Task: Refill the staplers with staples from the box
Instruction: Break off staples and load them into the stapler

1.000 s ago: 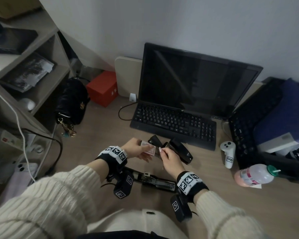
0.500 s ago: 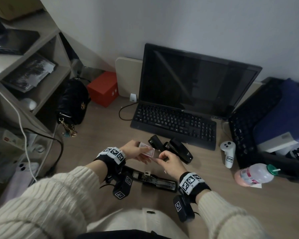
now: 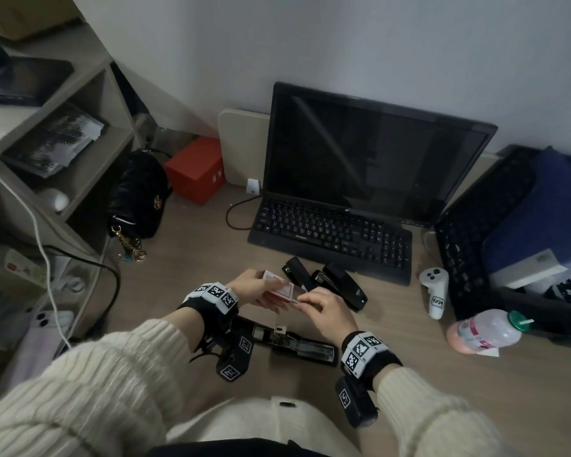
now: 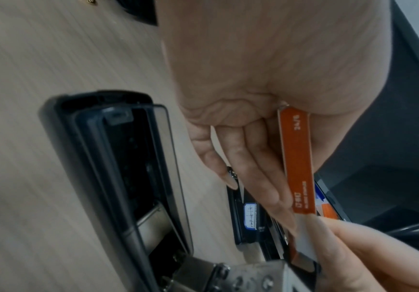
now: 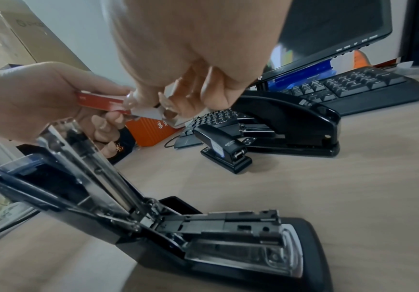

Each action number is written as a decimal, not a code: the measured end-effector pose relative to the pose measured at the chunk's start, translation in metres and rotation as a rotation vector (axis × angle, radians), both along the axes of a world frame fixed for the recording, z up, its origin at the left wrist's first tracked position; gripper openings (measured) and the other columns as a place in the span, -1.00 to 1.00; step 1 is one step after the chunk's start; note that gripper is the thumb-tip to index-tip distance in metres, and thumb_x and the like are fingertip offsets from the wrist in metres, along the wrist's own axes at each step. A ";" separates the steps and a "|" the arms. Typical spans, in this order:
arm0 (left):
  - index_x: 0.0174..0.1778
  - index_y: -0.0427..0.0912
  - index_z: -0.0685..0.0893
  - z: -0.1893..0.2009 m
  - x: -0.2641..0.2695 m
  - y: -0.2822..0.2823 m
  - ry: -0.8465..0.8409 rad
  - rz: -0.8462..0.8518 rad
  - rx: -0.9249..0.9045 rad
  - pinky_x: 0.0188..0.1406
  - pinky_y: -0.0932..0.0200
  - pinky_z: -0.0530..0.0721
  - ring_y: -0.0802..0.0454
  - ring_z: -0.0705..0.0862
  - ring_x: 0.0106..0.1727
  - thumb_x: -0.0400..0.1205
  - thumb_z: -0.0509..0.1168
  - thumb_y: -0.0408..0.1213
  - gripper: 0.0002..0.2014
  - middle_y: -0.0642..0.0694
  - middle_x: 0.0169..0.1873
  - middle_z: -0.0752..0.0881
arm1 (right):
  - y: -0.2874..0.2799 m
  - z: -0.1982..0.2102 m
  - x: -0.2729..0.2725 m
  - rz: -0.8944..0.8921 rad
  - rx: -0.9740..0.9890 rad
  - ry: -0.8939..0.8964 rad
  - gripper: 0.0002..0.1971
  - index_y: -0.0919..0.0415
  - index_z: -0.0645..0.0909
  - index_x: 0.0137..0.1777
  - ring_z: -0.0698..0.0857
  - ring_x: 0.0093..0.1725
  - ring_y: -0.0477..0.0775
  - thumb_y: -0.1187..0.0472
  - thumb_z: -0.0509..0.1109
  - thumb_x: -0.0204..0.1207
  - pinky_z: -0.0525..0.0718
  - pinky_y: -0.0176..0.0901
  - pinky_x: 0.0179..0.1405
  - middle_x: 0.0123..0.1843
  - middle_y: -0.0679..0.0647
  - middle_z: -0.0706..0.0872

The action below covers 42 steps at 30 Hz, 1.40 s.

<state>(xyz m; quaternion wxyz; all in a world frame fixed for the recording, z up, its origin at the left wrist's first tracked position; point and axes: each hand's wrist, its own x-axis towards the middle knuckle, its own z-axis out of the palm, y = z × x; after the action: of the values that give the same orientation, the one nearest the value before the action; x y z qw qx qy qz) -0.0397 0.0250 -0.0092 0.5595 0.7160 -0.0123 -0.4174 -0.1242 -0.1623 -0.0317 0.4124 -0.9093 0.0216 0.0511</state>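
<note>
The left hand (image 3: 254, 288) grips the staple box (image 3: 279, 289), a flat red-and-white cardboard carton, with its fingers (image 4: 258, 177) curled around the narrow orange side, above the wood-grain tabletop (image 3: 475, 384). The right hand (image 3: 327, 311) pinches the white inner end of the carton at its right side, fingers (image 5: 178, 102) closed together on it; the contents of the box are not visible. On the near tabletop below both hands lies the open stapler (image 3: 294, 344), glossy black plastic with its top swung back to the left and a bare metal magazine channel exposed. Farther away, just in front of the black keyboard (image 3: 330, 232), rest a small black stapler (image 3: 297, 272) and a larger rounded black stapler (image 3: 342, 283), both closed.
</note>
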 end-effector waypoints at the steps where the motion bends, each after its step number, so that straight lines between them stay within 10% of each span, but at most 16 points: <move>1: -0.07 -0.29 0.72 -0.001 0.000 0.000 0.003 -0.006 0.004 -0.32 0.28 0.72 0.01 0.80 -0.41 0.68 0.33 -0.11 -0.73 -0.22 -0.31 0.84 | 0.000 0.001 0.000 0.002 -0.012 -0.013 -0.78 0.13 0.79 0.04 0.66 -0.07 -0.09 0.04 0.48 0.50 0.63 -0.15 -0.03 -0.06 -0.12 0.71; 12: -0.02 -0.21 0.69 -0.008 0.007 0.002 0.051 -0.053 0.198 -0.27 0.25 0.65 0.04 0.81 -0.29 0.67 0.32 -0.04 -0.73 -0.15 -0.19 0.87 | -0.015 -0.011 -0.004 -0.094 -0.098 0.090 -0.83 -0.04 0.76 -0.06 0.69 -0.46 -0.16 -0.02 0.35 0.60 0.63 -0.28 -0.36 -0.34 -0.06 0.80; 17: -0.17 -0.10 0.60 -0.019 0.010 0.001 -0.066 -0.128 0.354 -0.34 0.26 0.61 0.10 0.78 -0.34 0.68 0.31 -0.02 -0.76 -0.02 -0.37 0.80 | -0.025 -0.016 -0.007 -0.120 -0.126 0.165 -0.84 -0.04 0.74 -0.07 0.77 -0.33 -0.07 0.02 0.32 0.62 0.69 -0.28 -0.27 -0.31 -0.27 0.76; 23: 0.24 -0.25 0.52 -0.034 0.011 0.002 -0.061 -0.096 0.405 -0.55 0.42 0.55 0.25 0.74 -0.48 0.66 0.37 -0.08 -0.63 0.00 -0.40 0.78 | -0.028 -0.018 -0.010 -0.133 -0.121 0.196 -0.85 -0.06 0.71 -0.10 0.60 -0.61 -0.25 0.01 0.32 0.62 0.70 -0.18 -0.30 -0.26 -0.22 0.80; 31: 0.49 -0.18 0.42 -0.029 0.015 0.008 -0.298 -0.137 0.665 0.23 0.10 0.56 -0.11 0.63 0.31 0.61 0.37 0.00 -0.41 -0.12 0.31 0.64 | -0.021 -0.006 -0.011 -0.136 -0.105 0.197 -0.82 -0.09 0.70 -0.13 0.60 -0.48 -0.34 -0.08 0.32 0.60 0.60 -0.26 -0.30 -0.27 -0.21 0.80; 42: -0.36 0.03 0.71 0.003 -0.004 -0.020 -0.340 -0.219 0.484 0.42 -0.18 0.44 0.01 0.69 0.05 0.61 -0.08 0.40 -0.36 0.17 -0.20 0.75 | 0.001 0.011 -0.015 -0.148 -0.064 0.055 -0.75 0.00 0.64 -0.12 0.58 -0.46 -0.23 -0.11 0.24 0.63 0.45 -0.26 -0.44 -0.44 -0.24 0.70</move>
<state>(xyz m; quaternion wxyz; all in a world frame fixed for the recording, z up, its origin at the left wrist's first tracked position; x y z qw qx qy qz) -0.0435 0.0052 -0.0059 0.3144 0.8823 -0.0831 -0.3402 -0.1397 -0.1617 -0.0209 0.3849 -0.9163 0.1014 0.0448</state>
